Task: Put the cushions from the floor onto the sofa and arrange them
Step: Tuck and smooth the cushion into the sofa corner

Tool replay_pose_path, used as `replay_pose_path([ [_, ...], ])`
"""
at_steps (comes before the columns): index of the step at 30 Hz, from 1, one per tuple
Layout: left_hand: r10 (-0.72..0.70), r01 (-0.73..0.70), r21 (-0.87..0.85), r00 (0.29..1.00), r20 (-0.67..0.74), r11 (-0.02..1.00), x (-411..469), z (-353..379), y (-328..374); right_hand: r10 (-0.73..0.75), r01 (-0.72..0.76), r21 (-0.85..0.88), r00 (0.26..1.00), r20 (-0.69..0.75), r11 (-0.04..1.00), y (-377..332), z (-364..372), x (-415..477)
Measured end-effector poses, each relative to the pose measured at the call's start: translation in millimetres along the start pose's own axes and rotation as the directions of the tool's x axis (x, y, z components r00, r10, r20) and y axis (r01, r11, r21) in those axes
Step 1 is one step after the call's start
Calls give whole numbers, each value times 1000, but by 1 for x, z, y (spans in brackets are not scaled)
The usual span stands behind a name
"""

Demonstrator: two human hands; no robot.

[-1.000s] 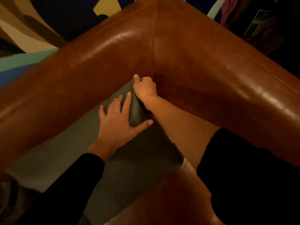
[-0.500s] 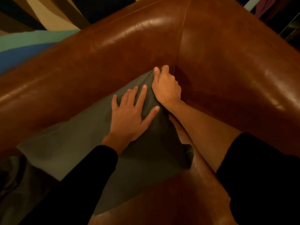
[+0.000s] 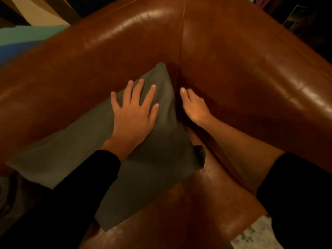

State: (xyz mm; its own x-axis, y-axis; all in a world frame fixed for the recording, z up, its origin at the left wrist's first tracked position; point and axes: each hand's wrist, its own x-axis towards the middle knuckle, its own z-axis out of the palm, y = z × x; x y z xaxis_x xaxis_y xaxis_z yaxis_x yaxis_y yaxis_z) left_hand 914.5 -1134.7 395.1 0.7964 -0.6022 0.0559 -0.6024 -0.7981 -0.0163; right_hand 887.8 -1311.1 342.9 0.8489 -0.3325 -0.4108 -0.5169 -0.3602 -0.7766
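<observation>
A grey-green cushion leans in the corner of the brown leather sofa, its top corner tucked up against the seam where the back and the arm meet. My left hand lies flat on the cushion's upper part, fingers spread. My right hand is beside the cushion's right edge, in the gap between the cushion and the sofa's arm, fingers loosely curled and holding nothing. Both forearms wear black sleeves.
More grey fabric shows at the far left, partly cut off. A colourful patterned surface lies beyond the sofa's back at top left. Pale speckled floor shows at the bottom right, past the seat's front edge.
My right hand has let go of the cushion's top corner and dropped to its right side. The left hand stays pressed flat on the cushion.
</observation>
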Motion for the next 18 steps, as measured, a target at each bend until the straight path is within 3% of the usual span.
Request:
replay_pose_path([
  [4, 199, -201, -19, 979, -53, 980, 4, -3, 22, 17, -17, -75, 1000, 1, 997, 41, 4, -35],
  [11, 496, -510, 41, 851, 172, 859, -13, 8, 47, -8, 0, -124, 998, -67, 992, 61, 18, -73],
  [18, 562, -591, -8, 764, 317, 807, -14, 19, 67, 35, -35, 7, 987, -154, 999, 76, 39, -100],
])
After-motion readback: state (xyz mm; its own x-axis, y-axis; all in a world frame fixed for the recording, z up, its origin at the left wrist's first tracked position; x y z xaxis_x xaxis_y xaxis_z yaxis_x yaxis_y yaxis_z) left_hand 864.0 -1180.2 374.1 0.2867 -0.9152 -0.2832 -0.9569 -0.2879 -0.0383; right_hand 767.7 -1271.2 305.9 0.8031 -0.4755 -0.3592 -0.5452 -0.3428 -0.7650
